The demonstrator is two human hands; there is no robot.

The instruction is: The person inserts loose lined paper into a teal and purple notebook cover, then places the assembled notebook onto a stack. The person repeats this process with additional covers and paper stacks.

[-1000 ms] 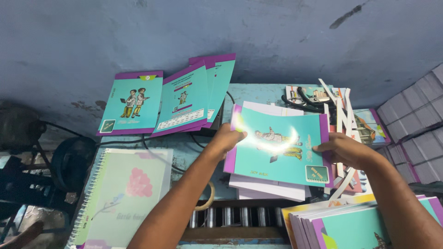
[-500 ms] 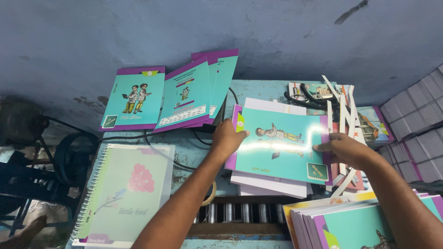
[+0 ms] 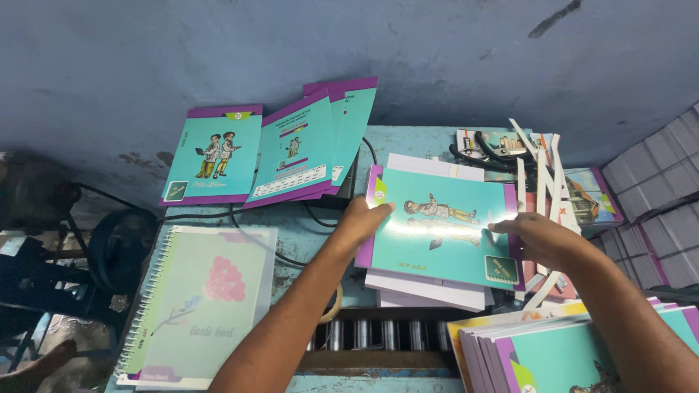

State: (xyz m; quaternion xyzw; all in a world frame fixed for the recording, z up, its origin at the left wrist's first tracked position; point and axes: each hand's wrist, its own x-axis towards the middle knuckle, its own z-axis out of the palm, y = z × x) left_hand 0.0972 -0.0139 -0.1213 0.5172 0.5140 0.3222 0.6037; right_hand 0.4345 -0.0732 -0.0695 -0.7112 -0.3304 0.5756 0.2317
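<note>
A: Head view. Hands?

B: Left hand (image 3: 362, 218) flat on the teal cover (image 3: 437, 236), fingers together at its left edge. Right hand (image 3: 535, 239) on its right edge, fingers stretched out flat, no pinch.

A: Where's the cover?

B: Top of the white stack (image 3: 426, 290), middle of the table (image 3: 306, 225). Spiral notebook (image 3: 200, 302) at the table's front-left corner. Teal booklets (image 3: 280, 149) lean on the wall at the back edge.

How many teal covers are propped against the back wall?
3, maybe more hidden. One stands alone at left; a second leans beside it, overlapping a third behind it on the right.
</note>
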